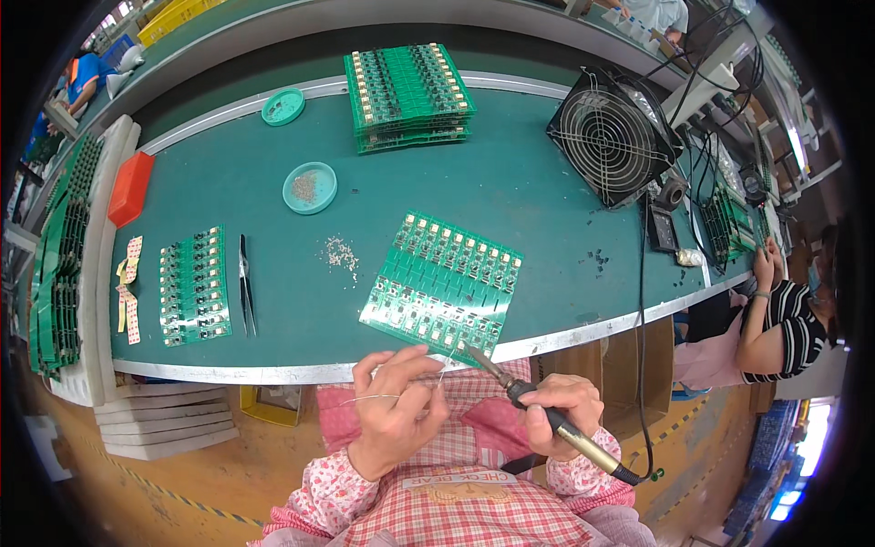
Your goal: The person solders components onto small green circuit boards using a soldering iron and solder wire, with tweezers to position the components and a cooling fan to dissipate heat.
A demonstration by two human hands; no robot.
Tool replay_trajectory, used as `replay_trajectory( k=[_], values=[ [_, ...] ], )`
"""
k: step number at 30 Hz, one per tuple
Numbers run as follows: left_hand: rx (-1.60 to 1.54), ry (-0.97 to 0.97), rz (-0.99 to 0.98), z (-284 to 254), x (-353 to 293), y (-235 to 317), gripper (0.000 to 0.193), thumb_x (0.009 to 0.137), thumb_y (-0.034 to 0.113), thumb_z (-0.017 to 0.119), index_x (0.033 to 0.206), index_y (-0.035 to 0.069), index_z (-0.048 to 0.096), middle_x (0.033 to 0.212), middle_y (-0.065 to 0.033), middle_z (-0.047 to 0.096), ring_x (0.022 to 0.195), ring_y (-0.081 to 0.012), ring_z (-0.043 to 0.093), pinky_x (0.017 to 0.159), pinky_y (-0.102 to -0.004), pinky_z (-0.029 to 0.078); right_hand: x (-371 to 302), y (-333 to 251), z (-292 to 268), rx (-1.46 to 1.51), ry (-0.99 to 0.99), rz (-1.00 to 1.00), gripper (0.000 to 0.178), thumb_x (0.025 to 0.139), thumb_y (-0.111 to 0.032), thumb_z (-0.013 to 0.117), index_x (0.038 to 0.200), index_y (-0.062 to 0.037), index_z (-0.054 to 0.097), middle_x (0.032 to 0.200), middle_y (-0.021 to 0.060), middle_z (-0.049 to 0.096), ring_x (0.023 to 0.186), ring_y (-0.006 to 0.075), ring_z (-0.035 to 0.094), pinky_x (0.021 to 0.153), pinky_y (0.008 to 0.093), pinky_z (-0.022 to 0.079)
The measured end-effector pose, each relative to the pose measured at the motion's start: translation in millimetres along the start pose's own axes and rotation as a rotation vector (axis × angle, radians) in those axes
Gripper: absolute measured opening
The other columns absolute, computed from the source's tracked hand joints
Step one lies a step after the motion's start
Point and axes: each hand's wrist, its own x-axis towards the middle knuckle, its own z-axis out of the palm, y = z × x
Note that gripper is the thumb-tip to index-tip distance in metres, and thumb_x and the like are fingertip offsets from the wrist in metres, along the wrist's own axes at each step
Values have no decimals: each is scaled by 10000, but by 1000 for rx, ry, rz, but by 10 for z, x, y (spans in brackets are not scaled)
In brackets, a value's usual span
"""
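A green circuit board panel (440,284) with rows of small parts lies tilted at the table's front edge. My right hand (567,410) is closed around a soldering iron (547,412), whose tip reaches the panel's near edge. Between the fingers of my left hand (398,401) runs a thin solder wire (444,369), and its end meets the board close to the iron's tip. Left of the panel lies a scatter of tiny pale components (341,255). Tweezers (245,287) rest beside a second, smaller board panel (194,287).
Panels are stacked (410,96) at the back. Two round teal dishes (310,188) hold small parts. A black fan (609,137) stands at the right, where the iron's cable (643,273) hangs over the edge. A red box (132,189) sits left. A co-worker (775,333) is at the right.
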Motion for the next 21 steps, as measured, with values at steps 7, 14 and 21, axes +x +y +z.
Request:
replay_trajectory(
  k=[7, 14, 21],
  values=[
    [-17, 5, -19, 0, 7, 8, 180, 729, -9, 683, 717, 74, 523, 1009, -77, 692, 1068, -275, 670, 940, -438, 391, 4, -2, 42, -21, -49, -48, 136, 801, -26, 714, 907, 1, 634, 634, 59, 652, 444, 164, 589, 413, 281, 445],
    [14, -1, -23, 14, 7, 11, 154, 738, 12, 701, 745, 68, 558, 1008, -69, 684, 1046, -267, 668, 922, -431, 395, 34, 0, 90, -33, -74, -42, 138, 785, -14, 714, 902, -9, 641, 662, 60, 664, 460, 168, 606, 422, 286, 462],
    [36, 2, -18, 25, 25, 15, 149, 735, 21, 710, 752, 63, 568, 995, -64, 672, 1007, -261, 666, 894, -426, 395, 113, -27, 90, -72, -134, -91, 108, 784, -5, 658, 875, 6, 600, 579, 54, 609, 429, 162, 564, 419, 286, 444]
  ],
)
